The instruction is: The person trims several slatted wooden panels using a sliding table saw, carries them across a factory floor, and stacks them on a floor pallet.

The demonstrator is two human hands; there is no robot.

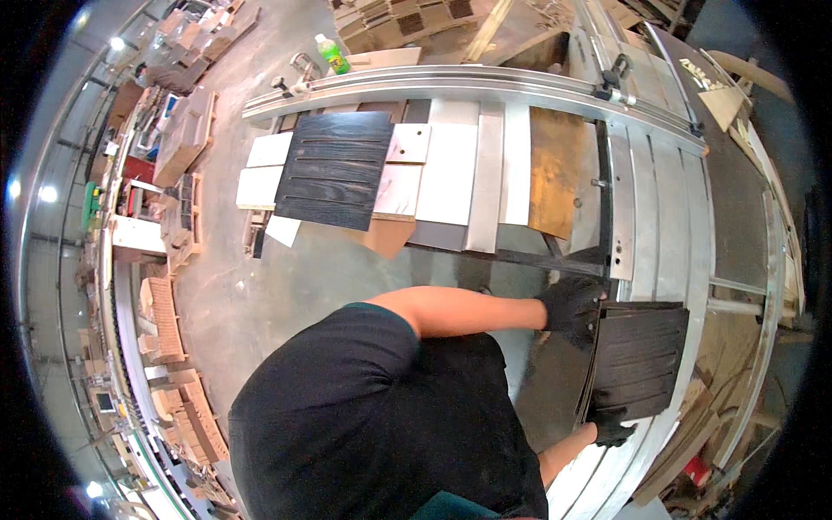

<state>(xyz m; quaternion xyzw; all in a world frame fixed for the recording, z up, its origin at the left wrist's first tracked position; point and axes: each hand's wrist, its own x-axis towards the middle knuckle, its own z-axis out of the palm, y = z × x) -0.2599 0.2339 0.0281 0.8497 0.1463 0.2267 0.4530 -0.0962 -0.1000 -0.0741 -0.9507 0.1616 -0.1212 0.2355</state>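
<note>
Panel stack: you are handling a dark panel stack (640, 364) at the right side of the bench, over the slatted metal table (667, 225); whether its underside is resting fully there, you cannot tell.
Left glove: your left hand (572, 310) is touching the upper left corner; its fingers are partly merging with the dark panels, so you cannot tell if they are closing on them.
Right glove: your right hand (613, 431) is gripping the lower edge.
Step in hand: you are probably steadying or aligning the stack by its two ends (judgement).
Next move: it is likely calling for even support at both ends, with the layers staying together; the left edges are fanning slightly, so a loose sheet could be slipping out.
Long axis: it is running roughly from your left hand down to your right, leaning a little; lens bending is making the exact angle uncertain.
Pointing: the broad face is looking up toward you, the fanned edges are facing left, toward your body; faint lines are running roughly crosswise.
Left of bench: a larger grooved dark panel (334, 165) is lying well apart, below the metal fence rail (451, 82).
</note>
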